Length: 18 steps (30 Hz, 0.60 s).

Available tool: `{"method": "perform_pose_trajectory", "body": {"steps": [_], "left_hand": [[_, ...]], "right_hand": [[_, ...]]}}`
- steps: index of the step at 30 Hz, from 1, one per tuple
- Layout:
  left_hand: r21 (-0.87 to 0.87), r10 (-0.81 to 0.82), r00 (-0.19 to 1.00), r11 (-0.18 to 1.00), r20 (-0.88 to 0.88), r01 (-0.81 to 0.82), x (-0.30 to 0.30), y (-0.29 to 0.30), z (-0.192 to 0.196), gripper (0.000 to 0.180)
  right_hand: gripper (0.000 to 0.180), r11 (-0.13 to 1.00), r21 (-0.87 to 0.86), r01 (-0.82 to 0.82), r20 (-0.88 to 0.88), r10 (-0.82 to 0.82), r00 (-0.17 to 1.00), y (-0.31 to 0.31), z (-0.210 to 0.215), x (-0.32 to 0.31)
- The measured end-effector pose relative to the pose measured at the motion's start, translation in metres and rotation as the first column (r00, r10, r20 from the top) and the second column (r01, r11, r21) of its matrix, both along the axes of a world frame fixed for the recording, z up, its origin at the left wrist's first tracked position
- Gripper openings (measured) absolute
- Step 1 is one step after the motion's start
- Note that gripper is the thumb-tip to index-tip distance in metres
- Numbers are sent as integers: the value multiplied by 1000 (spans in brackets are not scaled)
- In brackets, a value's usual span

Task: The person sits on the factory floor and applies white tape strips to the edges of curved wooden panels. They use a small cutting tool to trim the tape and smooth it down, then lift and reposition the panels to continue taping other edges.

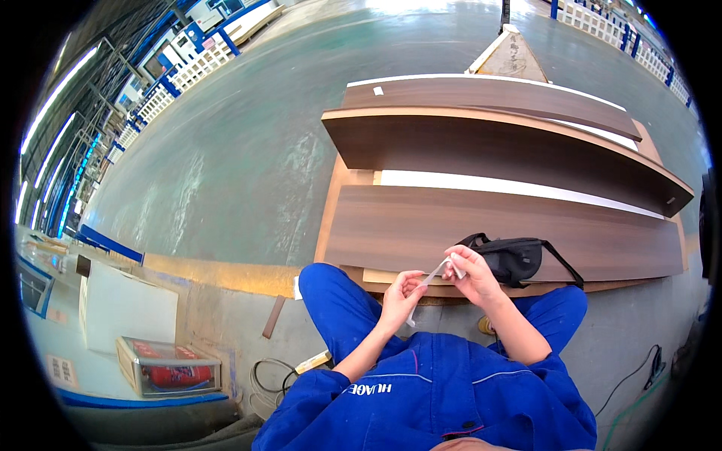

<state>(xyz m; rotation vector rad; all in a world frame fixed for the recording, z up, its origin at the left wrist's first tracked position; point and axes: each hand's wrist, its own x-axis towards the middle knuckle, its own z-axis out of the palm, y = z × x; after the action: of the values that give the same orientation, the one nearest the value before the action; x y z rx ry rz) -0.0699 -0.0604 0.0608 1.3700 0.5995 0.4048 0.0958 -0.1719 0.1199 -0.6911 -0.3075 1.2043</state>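
Note:
Both my hands are raised in front of my chest, above my lap. A thin whitish strip [434,273] stretches between them, and a loose end hangs below my left fingers. My left hand [402,299] pinches the strip near its lower part. Higher and to the right, my right hand [474,275] grips its upper end between thumb and fingers. What the strip is made of, I cannot tell. Just beyond my right hand, a black bag [513,259] with a strap rests on a dark brown board [481,229].
More brown boards [481,143] lie stacked behind, one tilted on edge. A pallet jack [511,59] stands beyond them. At left are a boxed red fire extinguisher [177,376], a power strip [313,361] with coiled cable [267,379], and a small brown offcut [274,316] on the floor.

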Motion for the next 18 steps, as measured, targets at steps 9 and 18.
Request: {"method": "perform_pose_trajectory", "body": {"steps": [9,18], "left_hand": [[363,-148,917,886,-370,289,-20,76,11,17],[468,134,502,618,-855,632,-96,327,-52,35]], "right_hand": [[29,958,-267,104,4,-106,994,-9,-44,29],[22,893,-349,285,125,-257,958,-50,-87,68]]}}
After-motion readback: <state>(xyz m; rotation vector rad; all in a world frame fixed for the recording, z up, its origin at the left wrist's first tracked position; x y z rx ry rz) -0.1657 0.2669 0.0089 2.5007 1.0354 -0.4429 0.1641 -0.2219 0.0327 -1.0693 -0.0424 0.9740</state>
